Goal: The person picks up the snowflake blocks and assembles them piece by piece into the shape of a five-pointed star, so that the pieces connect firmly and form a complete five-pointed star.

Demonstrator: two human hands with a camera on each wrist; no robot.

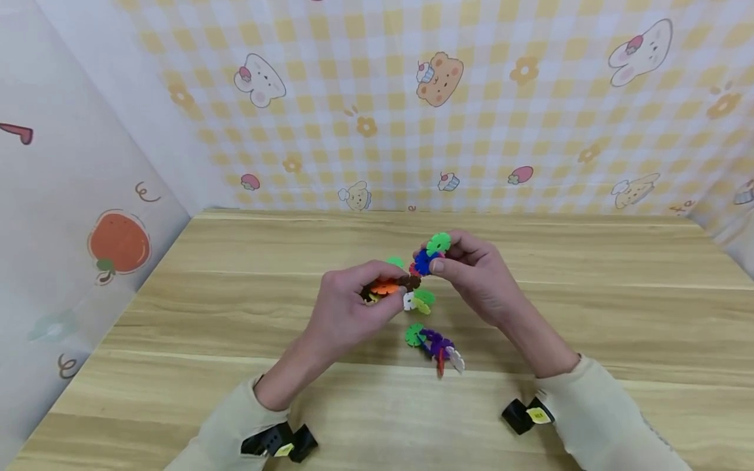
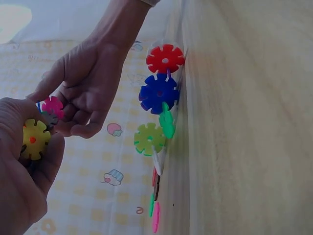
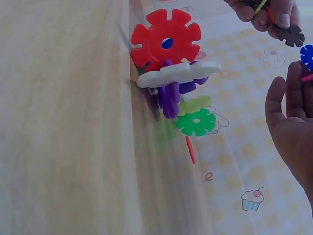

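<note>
My pale sleeves (image 1: 595, 409) come in low over the wood-grained desk (image 1: 618, 320). Nearest, a cluster of interlocked discs (image 1: 437, 343) lies on it, thin, smooth and plastic-looking, rims notched like petals; its long axis slants from a green end, far left, to a white and red end, near right. Beyond, above the desk, my left hand (image 1: 347, 304) pinches an orange disc (image 1: 385, 288), a brown disc (image 1: 413, 282) jutting toward my other hand. My right hand (image 1: 483, 278) grips a blue disc (image 1: 425, 263); a green disc (image 1: 438, 244) beside it points away and rightward. Behind the desk stands a yellow-checked wall covering (image 1: 383, 78) with cartoon animals.
</note>
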